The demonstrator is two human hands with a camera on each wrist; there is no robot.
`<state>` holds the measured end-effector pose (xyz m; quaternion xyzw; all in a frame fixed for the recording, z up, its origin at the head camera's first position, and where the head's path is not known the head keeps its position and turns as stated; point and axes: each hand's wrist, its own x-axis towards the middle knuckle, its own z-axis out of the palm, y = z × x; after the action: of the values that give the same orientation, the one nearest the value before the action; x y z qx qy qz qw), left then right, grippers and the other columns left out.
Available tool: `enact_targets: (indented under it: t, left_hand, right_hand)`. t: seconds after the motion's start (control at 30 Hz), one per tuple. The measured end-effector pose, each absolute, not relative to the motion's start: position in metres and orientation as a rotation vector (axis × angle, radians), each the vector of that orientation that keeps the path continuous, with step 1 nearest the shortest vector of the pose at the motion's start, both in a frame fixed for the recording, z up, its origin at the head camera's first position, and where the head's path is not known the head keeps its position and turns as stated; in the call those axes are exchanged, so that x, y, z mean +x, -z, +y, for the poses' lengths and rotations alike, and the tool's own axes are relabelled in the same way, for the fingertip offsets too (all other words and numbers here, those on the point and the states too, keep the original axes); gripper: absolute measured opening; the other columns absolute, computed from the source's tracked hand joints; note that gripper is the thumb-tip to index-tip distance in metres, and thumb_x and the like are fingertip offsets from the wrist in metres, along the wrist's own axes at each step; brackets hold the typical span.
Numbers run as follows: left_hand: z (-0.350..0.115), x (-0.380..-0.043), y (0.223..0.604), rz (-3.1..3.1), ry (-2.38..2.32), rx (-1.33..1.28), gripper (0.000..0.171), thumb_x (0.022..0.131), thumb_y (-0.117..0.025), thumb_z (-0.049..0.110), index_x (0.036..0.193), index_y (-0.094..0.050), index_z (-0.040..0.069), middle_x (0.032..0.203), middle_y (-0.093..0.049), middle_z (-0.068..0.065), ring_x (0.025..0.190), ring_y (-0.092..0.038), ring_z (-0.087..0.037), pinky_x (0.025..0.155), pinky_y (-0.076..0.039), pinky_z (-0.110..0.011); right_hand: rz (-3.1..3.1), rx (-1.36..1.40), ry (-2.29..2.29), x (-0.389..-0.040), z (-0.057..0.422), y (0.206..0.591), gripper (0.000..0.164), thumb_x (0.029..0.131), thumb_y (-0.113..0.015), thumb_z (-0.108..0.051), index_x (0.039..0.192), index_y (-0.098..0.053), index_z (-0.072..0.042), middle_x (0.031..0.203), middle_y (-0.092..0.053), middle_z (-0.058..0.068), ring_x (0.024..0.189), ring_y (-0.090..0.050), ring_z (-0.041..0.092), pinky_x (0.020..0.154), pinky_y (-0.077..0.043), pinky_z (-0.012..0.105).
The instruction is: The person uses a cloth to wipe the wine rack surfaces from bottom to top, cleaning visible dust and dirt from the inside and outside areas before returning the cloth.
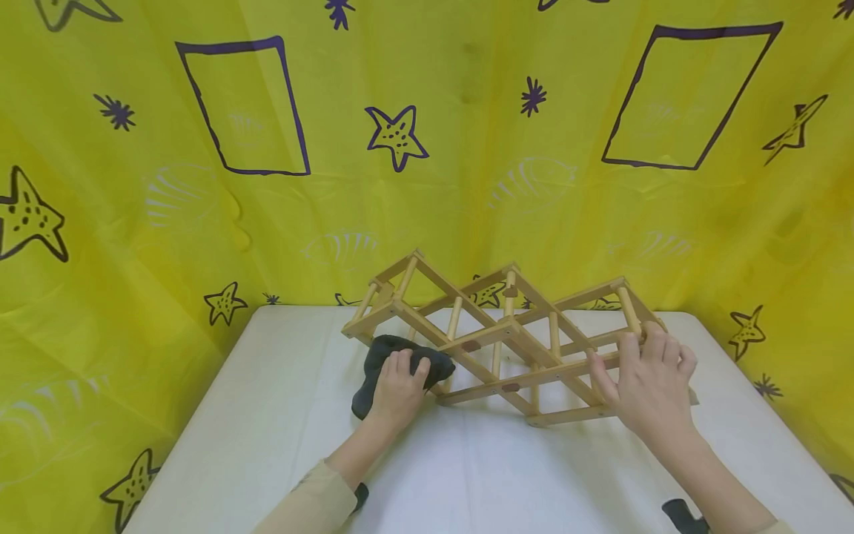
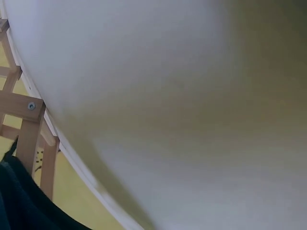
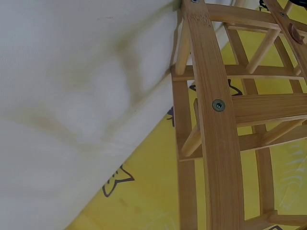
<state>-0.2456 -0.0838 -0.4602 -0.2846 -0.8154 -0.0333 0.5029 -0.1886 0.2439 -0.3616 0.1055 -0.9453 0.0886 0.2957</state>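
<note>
One table [image 1: 260, 445] fills the lower head view, its far edge behind the rack [image 1: 512, 327], its top spreading lower left. The left hand [image 1: 399, 387] has fingers curled on a cloth [image 1: 385, 348] at the rack's left; the right hand [image 1: 657, 386] clamps fingers on its right end. Left wrist view: rack left, cloth lower left. Right wrist view: rack right, table upper left.

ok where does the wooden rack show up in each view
Head: the wooden rack spans the lower middle, reaching right.
Left wrist: partly visible at the left edge, bolted corner showing.
Right wrist: large, along the right side, foreground slat nearest.
Shared landmark: white table against yellow curtain.
</note>
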Motion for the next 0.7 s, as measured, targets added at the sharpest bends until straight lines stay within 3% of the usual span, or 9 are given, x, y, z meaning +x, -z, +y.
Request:
enact_targets:
  t: [0.17,0.57,0.7]
  left_hand:
    - [-0.094,-0.244,0.466,-2.009,0.033,-0.658,0.059,0.053,-0.081,0.009,0.096,-0.040,0.008,0.080,-0.046,-0.014,0.062,-0.041,-0.022,0.052,-0.037,-0.030]
    - [-0.073,-0.239,0.445,-1.995,0.065,-0.687,0.042,0.064,-0.067,0.003,0.096,-0.040,0.008,0.081,-0.046,-0.013,0.061,-0.041,-0.022,0.051,-0.035,-0.029]
    - [-0.067,-0.238,0.440,-2.009,0.040,-0.680,0.047,0.061,-0.072,0.008,0.096,-0.041,0.009,0.083,-0.046,-0.013,0.063,-0.041,-0.022,0.052,-0.034,-0.029]
  right_hand:
    - [-2.499,0.282,-0.224,-0.188,0.244,0.362,0.052,0.089,-0.029,-0.051,0.081,-0.036,0.000,0.103,-0.024,0.028,0.086,-0.022,0.041,0.069,-0.016,0.053]
    - [-2.494,0.280,-0.231,-0.189,0.242,0.363,0.049,0.088,-0.030,-0.048,0.078,-0.034,0.000,0.105,-0.023,0.030,0.086,-0.022,0.043,0.068,-0.016,0.052]
    - [-2.499,0.275,-0.235,-0.189,0.242,0.363,0.048,0.088,-0.032,-0.047,0.077,-0.034,-0.001,0.105,-0.023,0.029,0.086,-0.021,0.042,0.068,-0.015,0.052]
